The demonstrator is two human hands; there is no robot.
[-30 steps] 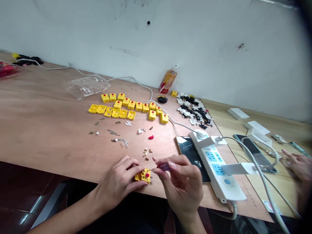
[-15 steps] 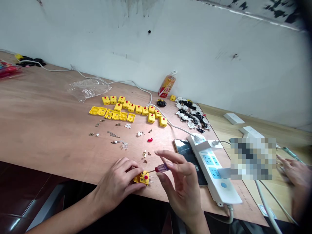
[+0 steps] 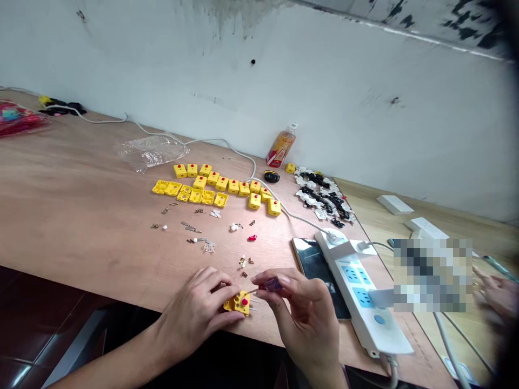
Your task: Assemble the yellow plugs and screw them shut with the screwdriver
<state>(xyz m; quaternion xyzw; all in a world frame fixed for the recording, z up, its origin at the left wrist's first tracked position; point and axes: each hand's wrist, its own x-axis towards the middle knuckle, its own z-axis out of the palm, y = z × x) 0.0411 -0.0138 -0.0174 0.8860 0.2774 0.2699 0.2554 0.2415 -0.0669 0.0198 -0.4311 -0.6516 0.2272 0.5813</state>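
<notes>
At the table's front edge my left hand (image 3: pixel 198 310) grips a small yellow plastic housing (image 3: pixel 237 303) with a red button, thin metal prongs sticking out to its right. My right hand (image 3: pixel 306 319) pinches a screwdriver (image 3: pixel 272 284) by its purple translucent handle. The shaft points left at the housing's top; whether its tip sits in a screw is too small to tell. Just beyond lie small brass pieces (image 3: pixel 242 262) and a red plastic part (image 3: pixel 252 238). Farther back stand several yellow boxes with red buttons (image 3: pixel 221 183), beside open yellow shells (image 3: pixel 195 195).
A white power strip (image 3: pixel 367 302) and a phone (image 3: pixel 320 275) lie right of my right hand. Behind are a drink bottle (image 3: pixel 281 146), black and white parts (image 3: pixel 322 194) and a plastic bag (image 3: pixel 152 151). Another person's hand (image 3: pixel 497 292) shows at the far right.
My right hand's fingers have closed in around the screwdriver handle, which has turned. My left hand keeps its hold on the yellow housing. The whole view has shifted slightly.
</notes>
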